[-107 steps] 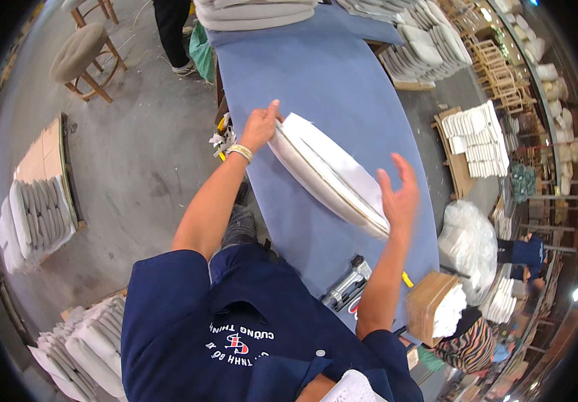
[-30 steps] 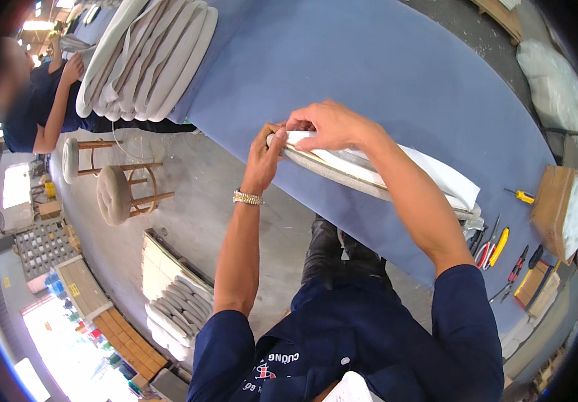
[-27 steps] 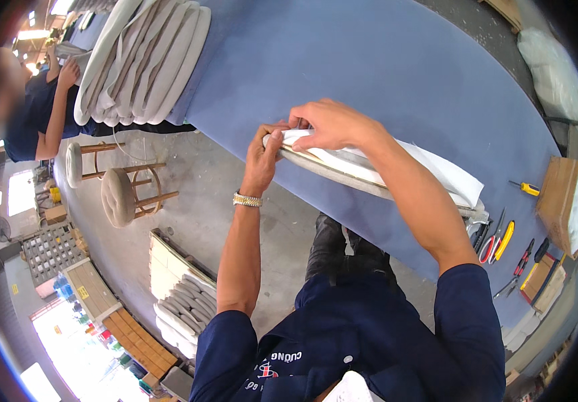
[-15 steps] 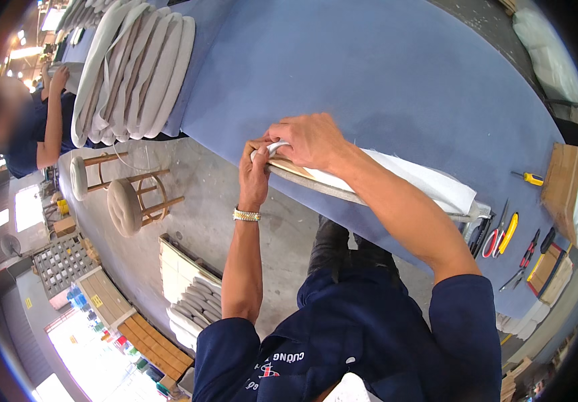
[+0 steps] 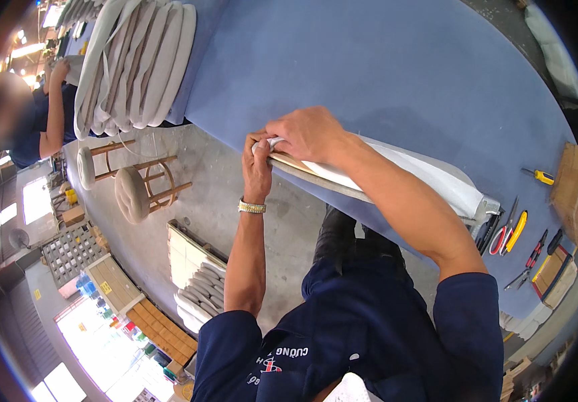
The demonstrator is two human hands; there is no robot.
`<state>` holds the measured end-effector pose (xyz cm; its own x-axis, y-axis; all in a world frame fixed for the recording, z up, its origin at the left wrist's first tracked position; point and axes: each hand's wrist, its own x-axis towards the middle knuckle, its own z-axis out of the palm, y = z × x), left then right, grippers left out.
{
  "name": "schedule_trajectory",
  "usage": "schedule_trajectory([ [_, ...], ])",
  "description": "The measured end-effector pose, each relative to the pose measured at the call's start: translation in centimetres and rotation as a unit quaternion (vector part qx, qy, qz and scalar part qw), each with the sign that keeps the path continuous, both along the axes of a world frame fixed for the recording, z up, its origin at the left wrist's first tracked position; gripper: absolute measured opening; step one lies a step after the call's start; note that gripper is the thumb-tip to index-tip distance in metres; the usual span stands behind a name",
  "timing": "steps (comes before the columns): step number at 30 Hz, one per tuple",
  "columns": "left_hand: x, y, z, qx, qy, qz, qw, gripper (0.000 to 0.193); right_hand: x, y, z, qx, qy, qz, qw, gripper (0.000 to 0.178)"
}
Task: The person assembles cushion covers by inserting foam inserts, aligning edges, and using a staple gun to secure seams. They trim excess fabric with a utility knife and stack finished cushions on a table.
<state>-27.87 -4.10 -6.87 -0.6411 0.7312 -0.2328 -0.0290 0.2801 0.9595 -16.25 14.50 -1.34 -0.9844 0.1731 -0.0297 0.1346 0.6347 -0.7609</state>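
Observation:
At the table's near edge lies a long, flat upholstered piece with a wooden board (image 5: 290,162) showing near its left end. White fabric (image 5: 429,173) covers much of its top and a grey cover edge runs along its near side. My left hand (image 5: 257,173) is closed round the left end, its thumb pressing on a fold of pale fabric (image 5: 274,143). My right hand (image 5: 310,134) bends over the same end, its fingertips pinching that fold. My right forearm crosses above the piece and hides part of it.
Right on the blue table (image 5: 342,60) lie scissors (image 5: 501,240), a yellow utility knife (image 5: 518,231), pliers (image 5: 535,253), a screwdriver (image 5: 542,177) and a cardboard box (image 5: 570,181). Grey cushions (image 5: 171,74) stand stacked at left. Beyond are stools (image 5: 133,194) and another person (image 5: 51,120).
The view has shifted slightly. Both hands stay at the piece's left end; the fold of fabric shows less between my fingers now.

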Motion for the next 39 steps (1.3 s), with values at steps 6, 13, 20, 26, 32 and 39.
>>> schedule_trajectory([
  [6, 1.0, 0.2, 0.0, 0.068, 0.029, 0.008, 0.997, 0.029, 0.2, -1.5, -0.9, 0.033, 0.069, -0.027, 0.997, 0.015],
  [13, 0.7, -0.2, -0.4, 0.074, -0.082, 0.032, 0.993, 0.028, 0.1, -1.3, -1.2, 0.077, 0.082, -0.04, 0.993, 0.016],
  [20, 1.1, 0.0, -0.5, 0.115, -0.059, 0.038, 0.991, 0.027, 0.0, -1.8, -1.1, 0.068, 0.065, -0.038, 0.995, 0.016],
  [26, 1.4, 0.4, 0.1, 0.125, -0.079, 0.043, 0.988, 0.024, 0.0, -2.2, -2.5, 0.121, 0.174, -0.05, 0.976, 0.013],
  [32, 0.7, 0.2, -0.3, 0.077, 0.017, 0.019, 0.997, 0.026, -0.3, -1.1, -2.3, 0.093, 0.141, 0.01, 0.986, 0.015],
  [39, 0.6, 0.3, 0.1, 0.011, 0.168, -0.033, 0.985, 0.033, -0.1, -0.6, -1.5, 0.075, 0.078, 0.035, 0.994, 0.015],
])
